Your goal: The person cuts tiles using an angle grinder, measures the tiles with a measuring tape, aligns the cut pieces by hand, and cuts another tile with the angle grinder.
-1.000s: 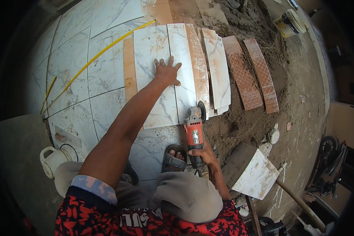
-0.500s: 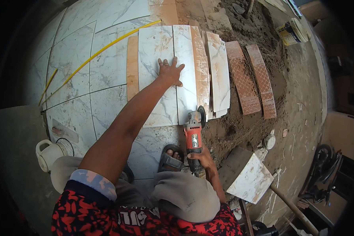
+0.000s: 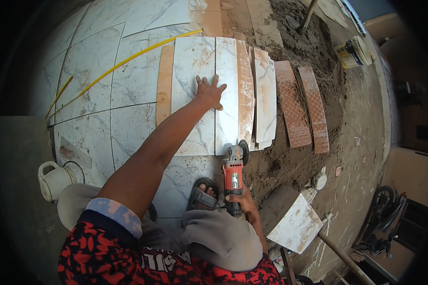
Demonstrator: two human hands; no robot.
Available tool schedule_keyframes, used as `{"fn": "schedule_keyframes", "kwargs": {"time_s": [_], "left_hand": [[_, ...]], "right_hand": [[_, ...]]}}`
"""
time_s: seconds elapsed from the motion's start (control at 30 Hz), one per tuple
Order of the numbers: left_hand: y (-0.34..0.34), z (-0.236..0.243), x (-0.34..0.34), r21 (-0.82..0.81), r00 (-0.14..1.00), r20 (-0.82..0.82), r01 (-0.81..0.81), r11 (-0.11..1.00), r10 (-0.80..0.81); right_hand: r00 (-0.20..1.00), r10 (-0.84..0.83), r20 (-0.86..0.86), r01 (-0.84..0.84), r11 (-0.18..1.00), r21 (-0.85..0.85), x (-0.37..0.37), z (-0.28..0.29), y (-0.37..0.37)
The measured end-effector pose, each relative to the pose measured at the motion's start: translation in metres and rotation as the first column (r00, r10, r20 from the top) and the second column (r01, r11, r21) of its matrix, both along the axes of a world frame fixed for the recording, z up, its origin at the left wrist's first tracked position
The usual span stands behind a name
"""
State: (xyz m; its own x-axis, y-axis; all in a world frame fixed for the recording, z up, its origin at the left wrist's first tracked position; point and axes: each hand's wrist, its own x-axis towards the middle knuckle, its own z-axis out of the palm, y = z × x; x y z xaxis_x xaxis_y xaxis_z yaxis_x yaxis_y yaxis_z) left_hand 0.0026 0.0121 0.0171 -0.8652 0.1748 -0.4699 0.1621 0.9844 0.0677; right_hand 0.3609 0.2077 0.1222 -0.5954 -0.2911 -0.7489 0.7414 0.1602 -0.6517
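Note:
My left hand (image 3: 209, 92) lies with fingers spread on stacked white veined tiles (image 3: 193, 128), near the seam beside a narrower white strip (image 3: 226, 123). My right hand (image 3: 238, 199) grips a red and grey angle grinder (image 3: 233, 175) by its black rear body. The grinder's dark disc (image 3: 244, 151) is at the lower right end of the narrow strip; whether it touches it I cannot tell. Orange-backed offcuts (image 3: 244, 90) and more tile pieces (image 3: 265, 109) lie just right of the strip. My sandalled foot (image 3: 203, 194) is left of the grinder.
White floor tiles (image 3: 81, 76), yellow strips (image 3: 138, 55) and a white jug (image 3: 47, 182) are at left. Two reddish tile strips (image 3: 314, 109) lie on sandy mortar (image 3: 302, 52). A bucket (image 3: 354, 52), a white board (image 3: 297, 223) and a wooden handle (image 3: 340, 249) are at right.
My view has shifted slightly, so the tiles appear a little lower and further right. My left hand stays spread on the tiles and the grinder stays at the strip's lower end.

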Motion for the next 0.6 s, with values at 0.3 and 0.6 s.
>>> {"fn": "schedule_keyframes", "kwargs": {"time_s": [0.3, 0.6], "left_hand": [[0.001, -0.002, 0.003, 0.046, 0.999, 0.031, -0.015, 0.999, 0.013], [0.063, -0.017, 0.028, 0.305, 0.950, -0.082, -0.264, 0.915, 0.301]], "right_hand": [[0.995, -0.100, 0.012, 0.099, 0.995, 0.029, 0.013, -0.033, 0.036], [0.996, -0.084, -0.033, 0.086, 0.995, 0.058, -0.037, 0.034, 0.053]]}}
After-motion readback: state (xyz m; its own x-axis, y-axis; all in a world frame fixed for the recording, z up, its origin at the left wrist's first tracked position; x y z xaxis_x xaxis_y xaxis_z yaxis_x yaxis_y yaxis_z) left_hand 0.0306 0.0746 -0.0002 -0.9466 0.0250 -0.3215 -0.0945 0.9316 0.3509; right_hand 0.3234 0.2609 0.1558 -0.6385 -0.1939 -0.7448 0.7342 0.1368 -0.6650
